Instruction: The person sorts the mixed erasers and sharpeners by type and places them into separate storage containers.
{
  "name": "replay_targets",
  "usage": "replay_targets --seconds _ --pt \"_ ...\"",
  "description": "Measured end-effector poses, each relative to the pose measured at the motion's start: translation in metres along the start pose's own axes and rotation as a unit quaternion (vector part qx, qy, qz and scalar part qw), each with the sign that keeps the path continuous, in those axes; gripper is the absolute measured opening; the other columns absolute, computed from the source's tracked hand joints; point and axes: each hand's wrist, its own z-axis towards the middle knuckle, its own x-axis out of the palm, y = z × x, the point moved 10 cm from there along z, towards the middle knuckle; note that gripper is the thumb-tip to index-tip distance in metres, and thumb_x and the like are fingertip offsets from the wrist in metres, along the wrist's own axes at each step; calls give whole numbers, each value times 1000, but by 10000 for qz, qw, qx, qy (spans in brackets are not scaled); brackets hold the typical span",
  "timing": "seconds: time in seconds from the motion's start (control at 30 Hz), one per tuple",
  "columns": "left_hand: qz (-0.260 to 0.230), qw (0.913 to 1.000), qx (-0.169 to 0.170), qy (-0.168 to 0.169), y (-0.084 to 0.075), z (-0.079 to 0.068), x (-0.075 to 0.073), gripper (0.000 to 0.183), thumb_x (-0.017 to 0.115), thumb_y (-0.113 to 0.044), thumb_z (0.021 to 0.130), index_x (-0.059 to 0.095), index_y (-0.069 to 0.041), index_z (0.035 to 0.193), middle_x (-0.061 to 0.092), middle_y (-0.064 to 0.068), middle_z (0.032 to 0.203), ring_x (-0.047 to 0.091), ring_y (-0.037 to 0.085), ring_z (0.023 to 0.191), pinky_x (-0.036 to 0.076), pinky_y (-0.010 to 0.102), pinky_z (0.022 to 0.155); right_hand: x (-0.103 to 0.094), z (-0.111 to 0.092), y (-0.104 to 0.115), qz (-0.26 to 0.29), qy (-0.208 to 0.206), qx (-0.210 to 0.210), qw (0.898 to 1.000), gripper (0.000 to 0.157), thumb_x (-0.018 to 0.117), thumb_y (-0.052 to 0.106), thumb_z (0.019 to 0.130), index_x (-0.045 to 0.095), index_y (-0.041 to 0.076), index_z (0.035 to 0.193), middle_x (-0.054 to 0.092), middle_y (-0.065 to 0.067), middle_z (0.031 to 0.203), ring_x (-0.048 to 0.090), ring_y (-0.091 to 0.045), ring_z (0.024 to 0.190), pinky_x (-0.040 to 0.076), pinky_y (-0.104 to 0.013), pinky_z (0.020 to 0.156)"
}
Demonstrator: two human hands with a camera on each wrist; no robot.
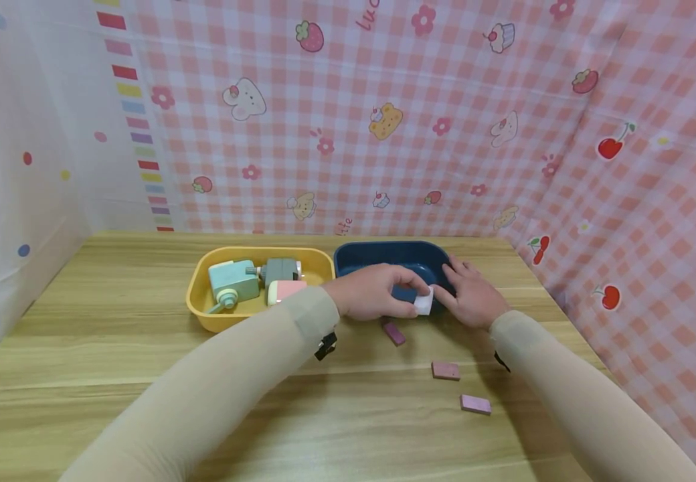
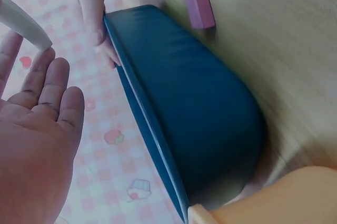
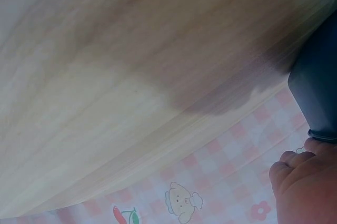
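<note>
1. On the left, a yellow bin (image 1: 215,324) is holding teal (image 1: 233,280), grey (image 1: 280,270) and pink toys (image 1: 288,290).
2. Beside it, my left hand (image 1: 372,292) is pinching a white block (image 1: 423,302) above the opening of the blue bin (image 1: 384,251).
3. Just nearer me, a purple block (image 1: 394,333) is lying on the table (image 1: 348,415).
4. Two pinkish blocks (image 1: 446,371) are lying farther right, nearer me.
5. My right hand (image 1: 471,295) is gripping the blue bin's right rim.
</note>
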Motion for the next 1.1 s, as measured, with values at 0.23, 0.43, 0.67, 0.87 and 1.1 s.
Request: replay_targets --seconds 0.23,0.43,0.67,0.87,1.1 --pt "-34 9999 -108 -87 5 0 -10 44 68 -30 103 63 -17 144 62 0 152 52 19 146 42 41 122 1 0 -2 12 52 68 10000 90 32 67 108 28 -3 164 12 -24 176 15 -54 159 17 -67 129" --pt "-122 9996 -211 -172 10 -1 -17 45 68 -30 103 62 -17 145 58 2 156 50 21 148 41 43 124 1 1 -2 18 35 85 10000 90 33 67 108 28 -3 164 12 -24 176 15 -54 159 17 -67 129" --pt "-318 9984 -286 -366 21 0 -26 45 69 -30 102 63 -16 144 62 3 150 55 25 143 47 41 118 0 0 -1 49 19 99 9999 90 34 68 108 29 -3 164 13 -24 176 15 -53 160 17 -67 128" --pt "-363 9959 -649 -510 31 -1 -31 45 70 -33 102 62 -21 145 62 2 148 63 24 128 58 37 102 0 0 -1 41 30 111 9999 91 34 68 107 29 -2 164 13 -23 176 14 -53 160 18 -68 128" --pt "-399 9939 -786 -670 39 -3 -38 44 70 -31 102 63 -21 144 62 3 146 61 21 127 53 40 110 0 0 -1 33 27 124 9999 91 35 68 107 29 -2 164 14 -24 176 14 -52 160 17 -67 129"
